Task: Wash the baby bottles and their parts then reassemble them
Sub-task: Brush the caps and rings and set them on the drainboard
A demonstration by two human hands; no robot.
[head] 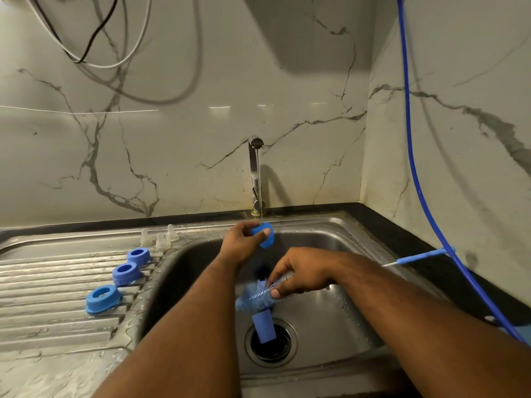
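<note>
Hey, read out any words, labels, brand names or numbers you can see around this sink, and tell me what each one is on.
No readable text anywhere in this view.
The blue cap in the left hand, the bottle brush in the right hand, the blue rings and clear teats on the drainboard, and the tap show no legible print.

3 blue rings (138, 256) (125, 273) (103, 298), 3 teats (146, 237) (161, 242) (171, 232), 1 cap (266, 240)

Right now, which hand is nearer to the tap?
Left. The left hand holds a blue cap just below the tap; the right hand, gripping the bottle brush, is farther back toward the person.
</note>
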